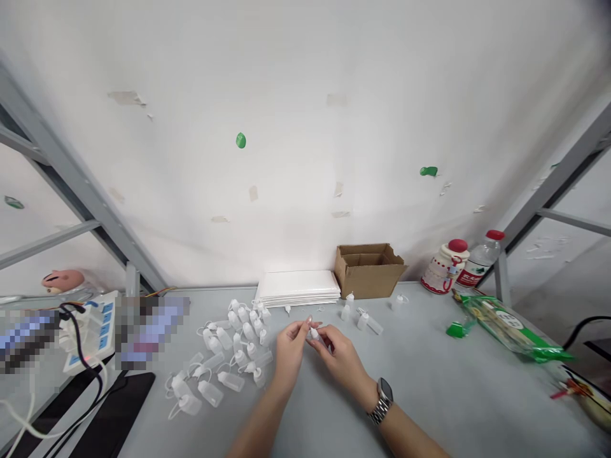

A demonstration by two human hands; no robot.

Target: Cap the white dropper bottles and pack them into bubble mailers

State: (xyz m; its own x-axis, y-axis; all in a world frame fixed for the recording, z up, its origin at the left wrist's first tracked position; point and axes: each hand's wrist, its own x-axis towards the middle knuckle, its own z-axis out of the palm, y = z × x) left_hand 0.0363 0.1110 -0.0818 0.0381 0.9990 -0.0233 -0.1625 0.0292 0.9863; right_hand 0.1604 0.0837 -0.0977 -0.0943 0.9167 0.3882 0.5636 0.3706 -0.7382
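Observation:
In front of me, my left hand (291,350) and my right hand (338,353) meet with their fingertips pinched together. Between them is a small white nozzle cap (314,333), partly hidden by the fingers. To the left of my left hand lies a group of small translucent squeeze bottles (210,393) with white caps and looped tethers, some upright and some on their sides. Beyond my right hand, a squeeze bottle (363,320) stands beside a lying one, with another bottle (346,312) close by. A loose white nozzle piece (287,310) rests near the stacked white boxes.
The flat white boxes (298,287) and an open cardboard box (371,280) stand against the wall. At right are a white-and-red flask (442,270), a clear bottle (481,262) and a green snack packet (513,326). A power strip (102,331) with cables is at left.

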